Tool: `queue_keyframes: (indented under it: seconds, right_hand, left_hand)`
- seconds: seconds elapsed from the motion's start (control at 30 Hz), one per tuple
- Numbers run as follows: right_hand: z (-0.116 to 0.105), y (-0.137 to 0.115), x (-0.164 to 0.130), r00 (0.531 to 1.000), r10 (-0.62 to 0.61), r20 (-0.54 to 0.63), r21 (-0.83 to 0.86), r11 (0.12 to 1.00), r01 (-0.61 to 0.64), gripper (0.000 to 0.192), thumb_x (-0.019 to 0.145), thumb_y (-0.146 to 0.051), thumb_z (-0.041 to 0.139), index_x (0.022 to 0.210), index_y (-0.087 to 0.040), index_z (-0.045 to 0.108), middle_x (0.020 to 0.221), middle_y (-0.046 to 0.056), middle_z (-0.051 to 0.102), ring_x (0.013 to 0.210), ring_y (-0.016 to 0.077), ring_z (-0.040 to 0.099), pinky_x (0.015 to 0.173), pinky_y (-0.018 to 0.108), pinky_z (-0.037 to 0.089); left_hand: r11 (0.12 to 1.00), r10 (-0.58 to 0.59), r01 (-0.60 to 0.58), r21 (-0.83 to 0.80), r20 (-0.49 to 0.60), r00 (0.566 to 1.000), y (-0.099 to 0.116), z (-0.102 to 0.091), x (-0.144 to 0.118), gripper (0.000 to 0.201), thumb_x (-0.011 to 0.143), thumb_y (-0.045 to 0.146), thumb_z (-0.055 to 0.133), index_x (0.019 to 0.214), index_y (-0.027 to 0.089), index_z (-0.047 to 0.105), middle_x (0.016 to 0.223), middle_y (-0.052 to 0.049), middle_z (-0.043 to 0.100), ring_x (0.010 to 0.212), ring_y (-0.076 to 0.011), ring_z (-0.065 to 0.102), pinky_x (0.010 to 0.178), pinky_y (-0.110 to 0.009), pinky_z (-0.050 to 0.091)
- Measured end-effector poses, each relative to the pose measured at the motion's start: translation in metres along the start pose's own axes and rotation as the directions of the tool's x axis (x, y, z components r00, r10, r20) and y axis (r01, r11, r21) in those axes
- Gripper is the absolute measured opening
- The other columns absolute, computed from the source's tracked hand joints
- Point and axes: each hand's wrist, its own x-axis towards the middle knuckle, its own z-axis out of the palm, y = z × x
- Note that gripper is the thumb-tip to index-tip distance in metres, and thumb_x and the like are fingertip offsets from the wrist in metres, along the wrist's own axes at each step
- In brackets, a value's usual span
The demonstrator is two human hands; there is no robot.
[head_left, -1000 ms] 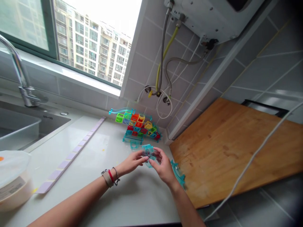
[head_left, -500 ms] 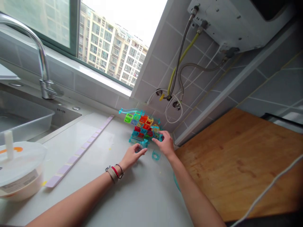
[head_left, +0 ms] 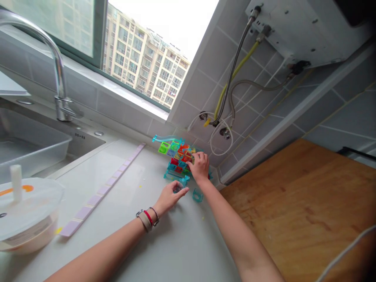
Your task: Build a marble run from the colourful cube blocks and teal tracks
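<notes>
A marble-run toy of translucent coloured blocks point(head_left: 178, 161) stands against the tiled wall, with a curved teal track point(head_left: 167, 138) along its top. My right hand point(head_left: 200, 166) reaches the right side of this build, its thumb and fingers closed at an orange-yellow block; the hand hides much of that side. In front of the build is my left hand point(head_left: 170, 195), fingers curled round a small see-through piece point(head_left: 178, 188) that is only partly visible, beside a teal track end point(head_left: 185, 180). A loose teal block point(head_left: 197, 195) lies on the counter between my wrists.
A pale purple strip point(head_left: 102, 190) runs along the white counter point(head_left: 141, 258). On the left are a lidded tub point(head_left: 32, 225), the sink with a clear basin point(head_left: 58, 145) and a tap point(head_left: 60, 78). A wooden board point(head_left: 293, 203) borders the right; hoses point(head_left: 235, 70) hang above.
My right hand has moved up and inward, from the build's lower right side onto its upper blocks. My left hand keeps nearly the same place by the build. The view has shifted slightly.
</notes>
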Motion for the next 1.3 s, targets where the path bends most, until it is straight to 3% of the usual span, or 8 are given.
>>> queue_keyframes:
  seconds: [0.27, 0.73, 1.03, 1.3]
  right_hand:
    - [0.007, -0.008, 0.005, 0.997, -0.072, -0.006, -0.042, 0.997, 0.072, 0.037, 0.086, -0.029, 0.078, 0.121, -0.024, 0.066, 0.124, 0.013, 0.057, 0.118, 0.0316, 0.047, 0.093, 0.044, 0.043]
    - [0.007, -0.011, 0.005, 0.997, -0.07, 0.014, -0.066, 0.995, 0.071, 0.036, 0.088, -0.027, 0.074, 0.123, -0.023, 0.064, 0.124, 0.014, 0.057, 0.119, 0.0325, 0.046, 0.094, 0.045, 0.043]
    - [0.002, -0.006, -0.001, 0.993, -0.115, 0.01, -0.083, 0.99, 0.116, 0.039, 0.09, -0.016, 0.064, 0.129, -0.024, 0.064, 0.13, 0.015, 0.056, 0.124, 0.0322, 0.045, 0.096, 0.045, 0.042]
    - [-0.005, -0.003, -0.003, 0.991, -0.133, 0.027, -0.125, 0.983, 0.135, 0.035, 0.093, -0.016, 0.061, 0.127, -0.026, 0.066, 0.134, 0.014, 0.054, 0.121, 0.031, 0.046, 0.093, 0.043, 0.043]
  left_hand:
    - [1.0, 0.008, -0.008, -0.004, 0.005, 1.0, 0.001, 0.001, -0.002, 0.039, 0.083, 0.058, 0.068, 0.079, 0.02, 0.062, 0.076, -0.002, 0.07, 0.072, -0.0177, 0.061, 0.069, -0.029, 0.047]
    - [1.0, 0.001, -0.001, 0.027, 0.005, 1.0, 0.001, 0.002, -0.002, 0.04, 0.082, 0.06, 0.067, 0.079, 0.021, 0.061, 0.076, -0.001, 0.068, 0.072, -0.018, 0.06, 0.069, -0.029, 0.047]
    - [0.997, 0.001, 0.015, 0.079, -0.195, 0.981, 0.005, -0.01, 0.004, 0.037, 0.081, 0.058, 0.067, 0.082, 0.022, 0.06, 0.082, -0.002, 0.069, 0.078, -0.0198, 0.063, 0.075, -0.031, 0.049]
    - [0.997, 0.017, 0.001, 0.081, -0.228, 0.974, 0.006, -0.013, 0.006, 0.037, 0.082, 0.057, 0.067, 0.085, 0.021, 0.061, 0.087, -0.003, 0.07, 0.082, -0.0208, 0.064, 0.077, -0.032, 0.049]
